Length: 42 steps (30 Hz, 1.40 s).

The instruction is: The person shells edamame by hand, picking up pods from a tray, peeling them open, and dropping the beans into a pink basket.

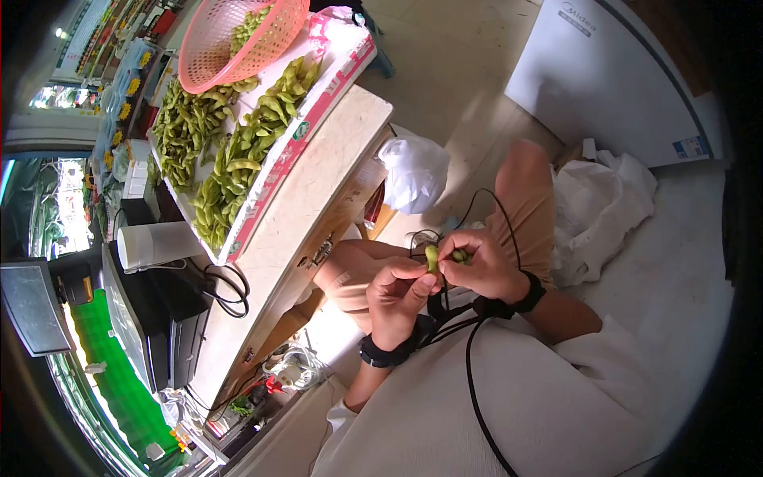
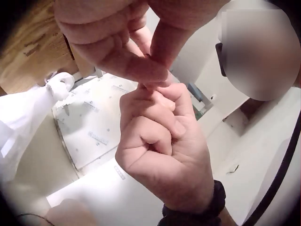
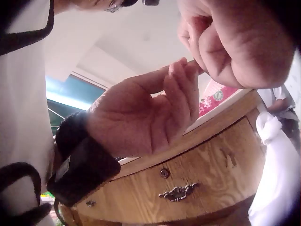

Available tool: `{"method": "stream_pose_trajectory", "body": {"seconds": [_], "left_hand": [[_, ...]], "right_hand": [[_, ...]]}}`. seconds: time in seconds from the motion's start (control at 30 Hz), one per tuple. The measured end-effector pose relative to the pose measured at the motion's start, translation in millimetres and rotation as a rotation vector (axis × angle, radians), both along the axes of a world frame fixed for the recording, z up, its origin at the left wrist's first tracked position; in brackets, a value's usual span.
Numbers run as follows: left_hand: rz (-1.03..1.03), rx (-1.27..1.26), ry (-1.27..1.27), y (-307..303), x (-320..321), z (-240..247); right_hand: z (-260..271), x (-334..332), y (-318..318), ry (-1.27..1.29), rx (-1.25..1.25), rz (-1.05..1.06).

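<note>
A green pod (image 1: 431, 257) is pinched between both hands above the lap, well apart from the wooden table (image 1: 318, 191). In the head view its long axis is seen running up the frame, away from the torso and towards the knees, with the upper tip left clear of the fingers. The left hand (image 1: 397, 296) is closed on the lower part, thumb and curled fingertips pressed onto it. The right hand (image 1: 486, 269) is pinched on from the other side, where a second scrap of green (image 1: 458, 255) is glimpsed. Whether that scrap belongs to the same pod cannot be told

From the left wrist the pod is hidden: only the left hand's fingers (image 2: 117, 42) are shown meeting the right hand (image 2: 162, 150) tip to tip, the right fingers folded tight. From the right wrist the left hand (image 3: 141, 117) is seen palm-on, fingers bunched against the right hand (image 3: 235, 42), and a drawer (image 3: 202, 174) with a metal pull is caught face-on behind it. The heap of pods (image 1: 230, 159) on the table and the pink basket (image 1: 230, 40) over it are given by the head view alone
</note>
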<state>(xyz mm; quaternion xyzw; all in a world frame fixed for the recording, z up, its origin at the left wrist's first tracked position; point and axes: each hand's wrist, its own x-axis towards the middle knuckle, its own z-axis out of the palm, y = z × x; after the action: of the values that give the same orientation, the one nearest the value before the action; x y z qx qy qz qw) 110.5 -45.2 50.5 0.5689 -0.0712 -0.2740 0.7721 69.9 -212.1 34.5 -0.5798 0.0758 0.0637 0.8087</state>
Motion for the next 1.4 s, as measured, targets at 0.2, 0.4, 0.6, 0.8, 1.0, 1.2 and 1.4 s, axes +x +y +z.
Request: {"method": "stream_pose_trajectory", "body": {"seconds": [0.2,0.4,0.6,0.8,1.0,1.2,1.4], "left_hand": [[-0.02,-0.131,0.162,-1,0,-1],[0.034,0.302,-0.258,-10,-1,1],[-0.046,0.597,-0.511,-3,2,2],[-0.025,0.161,-0.027,1,5,-1],[-0.026,0.194,-0.05,4,4,-5],[-0.097,0.269,-0.112,4,3,1],[-0.062,0.437,-0.209,-4,-1,6]], "right_hand": [[8,1,5,-0.035,0.083,-0.091],[4,6,5,0.04,-0.007,-0.121],[9,6,2,-0.005,-0.177,-0.095],[2,3,7,-0.06,-0.175,-0.106],[2,6,10,0.145,0.124,-0.088],[-8,8,9,0.035,0.106,-0.017],[-19,5,8,0.0,0.112,0.034]]}}
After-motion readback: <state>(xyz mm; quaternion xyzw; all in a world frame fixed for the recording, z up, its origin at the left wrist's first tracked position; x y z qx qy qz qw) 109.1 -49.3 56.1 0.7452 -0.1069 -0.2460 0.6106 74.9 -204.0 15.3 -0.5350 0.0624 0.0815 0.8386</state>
